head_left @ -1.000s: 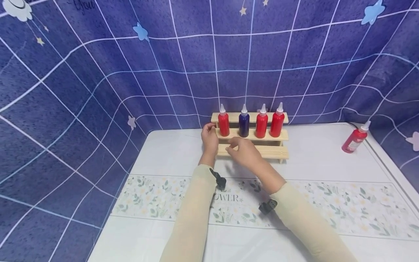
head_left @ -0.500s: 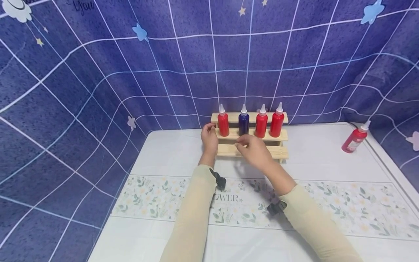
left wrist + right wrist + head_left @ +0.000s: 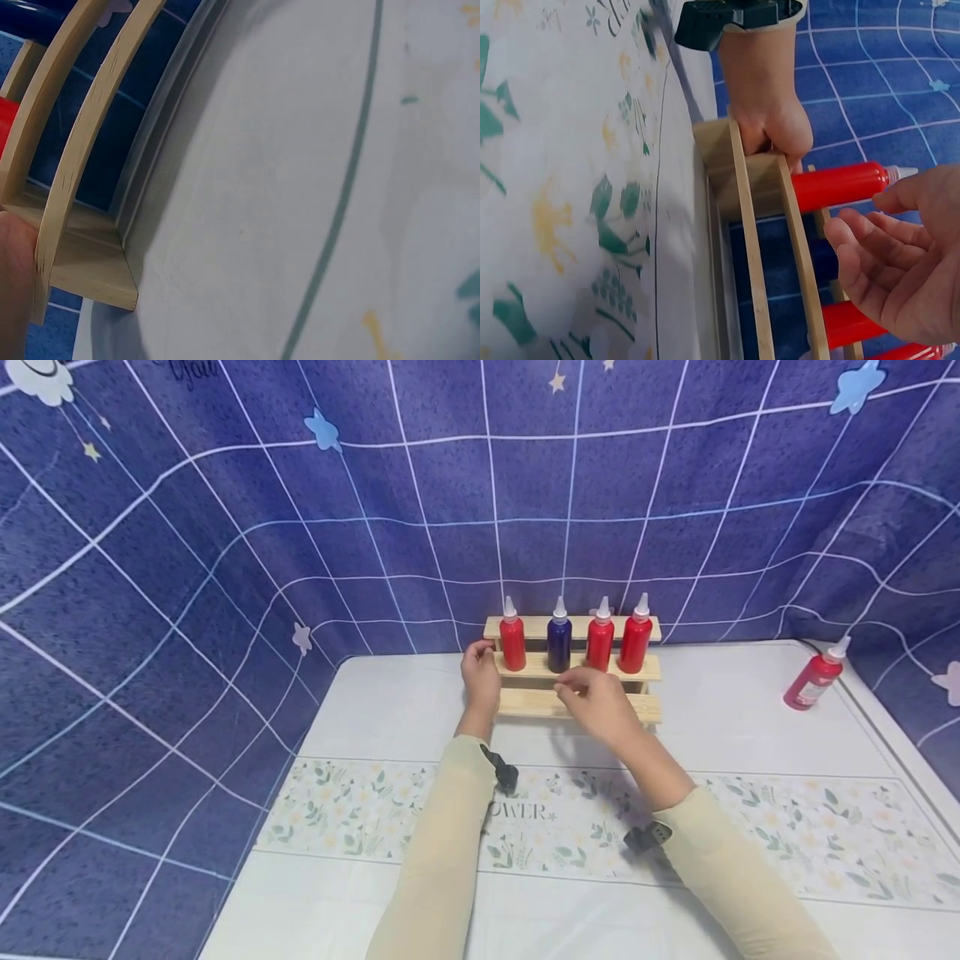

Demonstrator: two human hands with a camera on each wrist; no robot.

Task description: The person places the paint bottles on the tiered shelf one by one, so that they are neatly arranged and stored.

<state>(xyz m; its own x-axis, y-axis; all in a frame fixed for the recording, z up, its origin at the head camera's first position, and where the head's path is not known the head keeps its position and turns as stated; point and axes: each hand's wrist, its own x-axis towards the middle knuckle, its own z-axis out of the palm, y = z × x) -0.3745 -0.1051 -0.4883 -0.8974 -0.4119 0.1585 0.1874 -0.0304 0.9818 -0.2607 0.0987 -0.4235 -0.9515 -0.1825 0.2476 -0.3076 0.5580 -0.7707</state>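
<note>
A three-tier wooden rack (image 3: 525, 702) stands on the table against the curtain. On its middle tier stand a red squeeze bottle (image 3: 513, 646) at the left, a dark blue squeeze bottle (image 3: 558, 647), and two red squeeze bottles (image 3: 635, 647) further right, all with white nozzle tips. My left hand (image 3: 481, 681) grips the rack's left end, its fingers partly hidden behind the side piece. Over the front tier hovers my right hand (image 3: 597, 703), its fingertips below the blue bottle in the head view. In the right wrist view the right hand's fingers (image 3: 885, 232) curl loosely around nothing.
Another red squeeze bottle (image 3: 813, 682) with a label stands alone at the table's right side. A flower-printed strip (image 3: 810, 835) crosses the white tabletop in front of the rack. A blue curtain (image 3: 420, 493) with grid lines closes off the back and sides.
My right hand has moved to the right along the front tier, from near the left red bottle to the blue bottle. The left hand and the bottles have stayed in place.
</note>
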